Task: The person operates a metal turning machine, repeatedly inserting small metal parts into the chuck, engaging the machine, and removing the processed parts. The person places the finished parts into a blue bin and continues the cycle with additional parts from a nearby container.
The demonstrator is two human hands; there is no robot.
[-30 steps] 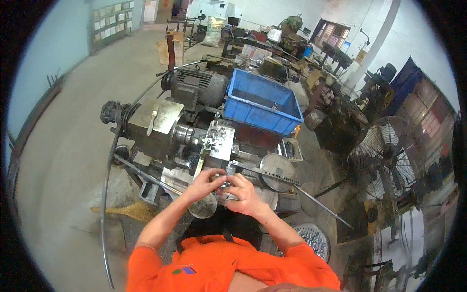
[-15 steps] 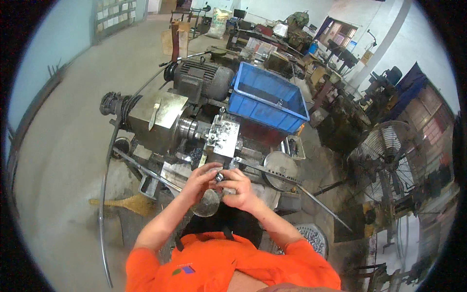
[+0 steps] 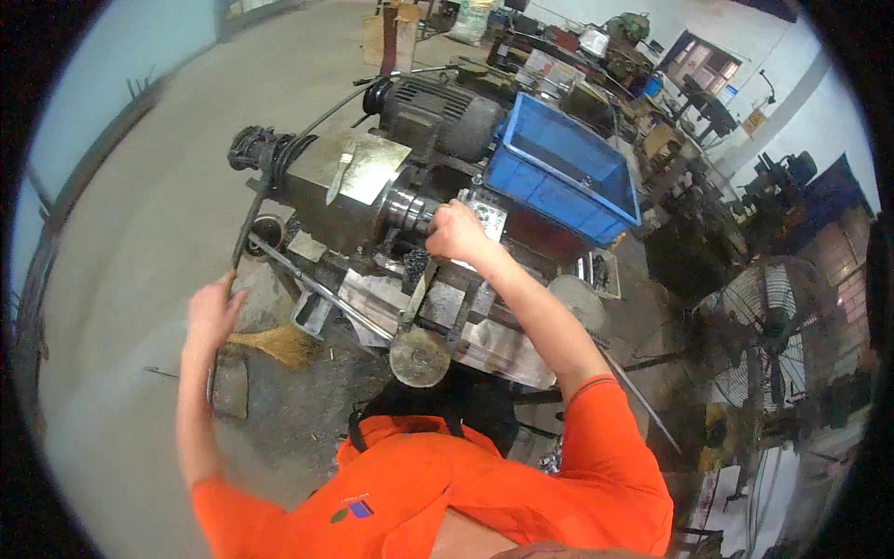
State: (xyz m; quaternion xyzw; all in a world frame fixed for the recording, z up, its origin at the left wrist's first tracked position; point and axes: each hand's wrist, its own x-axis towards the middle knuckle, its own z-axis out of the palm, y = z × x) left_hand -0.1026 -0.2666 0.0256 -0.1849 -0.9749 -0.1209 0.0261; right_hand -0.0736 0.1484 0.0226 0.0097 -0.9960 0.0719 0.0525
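Note:
My left hand (image 3: 212, 315) is out to the left, its fingers round a long dark metal lever (image 3: 247, 224) that runs down beside the machine; the thumb sticks out. My right hand (image 3: 456, 233) reaches over the lathe, fingers closed together at the mouth of its shiny round chuck (image 3: 406, 211). Whatever those fingertips hold is hidden by the hand. Partly behind the right hand lies the bright metal tool slide (image 3: 488, 212). Nearer me, a round metal disc handwheel (image 3: 419, 358) sits at the front of the lathe.
A blue plastic crate (image 3: 559, 196) stands behind the slide, beside the electric motor (image 3: 442, 114). On the headstock cover (image 3: 372, 170) lies a flat brush-like tool (image 3: 341, 177). A metal rod (image 3: 321, 289) slants across the front left, above a straw broom (image 3: 279, 343). A large fan (image 3: 768, 321) stands right.
My hands have parted from holding a small shiny metal ring in front of me. The left went out to the lever; the right went forward to the chuck. The view has shifted.

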